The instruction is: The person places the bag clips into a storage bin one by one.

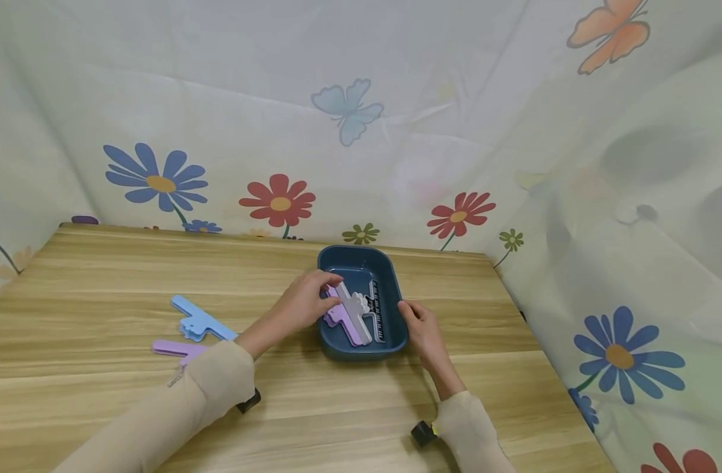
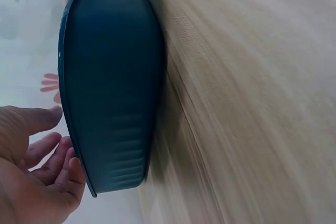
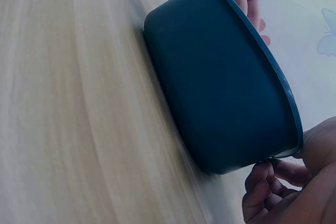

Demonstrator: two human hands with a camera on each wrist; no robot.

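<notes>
A dark blue plastic basin [image 1: 361, 355] stands on the wooden table; from the side, both wrist views show its outer wall [image 2: 113, 77]. Inside it lie a purple bag clip [image 1: 339, 316], a grey bag clip [image 1: 357, 322] and a black-and-grey toothed clip [image 1: 379, 322]. My left hand [image 1: 304, 303] reaches over the left rim, thumb and fingers parted close around the purple clip's upper end. Nothing shows between them in the left wrist view. With thumb and fingers, my right hand [image 1: 421, 328] pinches the right rim. The basin hides the clips in both wrist views.
Left of the basin, a light blue bag clip [image 1: 200, 318] and another purple bag clip [image 1: 177, 348] lie on the table [image 1: 313, 420], the latter partly behind the left sleeve [image 1: 213, 381]. A white flowered curtain [image 1: 230, 105] rises behind the table's back edge.
</notes>
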